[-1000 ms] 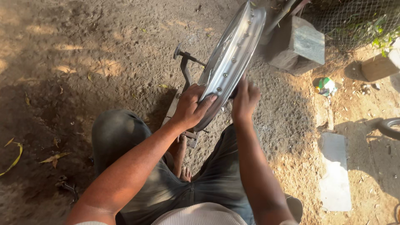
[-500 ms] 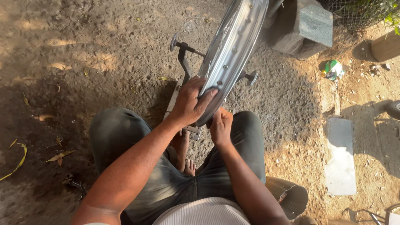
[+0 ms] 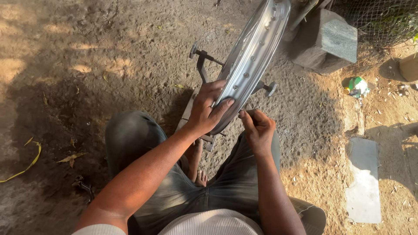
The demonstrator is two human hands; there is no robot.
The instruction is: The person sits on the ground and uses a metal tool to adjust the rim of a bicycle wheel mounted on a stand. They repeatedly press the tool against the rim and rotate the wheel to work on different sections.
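A shiny silver metal wheel rim (image 3: 252,61), round and dotted with spoke holes, stands upright on edge in a dark metal stand (image 3: 202,65) whose axle ends in small round knobs on either side. The rim tilts away up and to the right, its top edge cut off by the frame, and its near lower edge sits just in front of the person's knees.

The left hand (image 3: 207,109) lies on the rim's near lower edge, fingers spread and wrapped over the metal, thumb along the inner channel. The right hand (image 3: 257,128) hovers just beside the rim's lower right edge, fingers curled loosely with thumb and forefinger drawn together; whether they pinch anything small cannot be told.

The person sits on bare sandy ground (image 3: 87,56) in dark grey trousers (image 3: 143,139), with a bare foot (image 3: 200,176) showing between the legs beneath the stand.

Further out, a grey stone block (image 3: 335,39) rests near wire mesh fencing (image 3: 374,17) at upper right. A green and white crumpled packet (image 3: 357,85) lies on the dirt, and a flat pale slab (image 3: 363,178) sits at right. A yellow dry leaf strip (image 3: 26,167) curls at far left.
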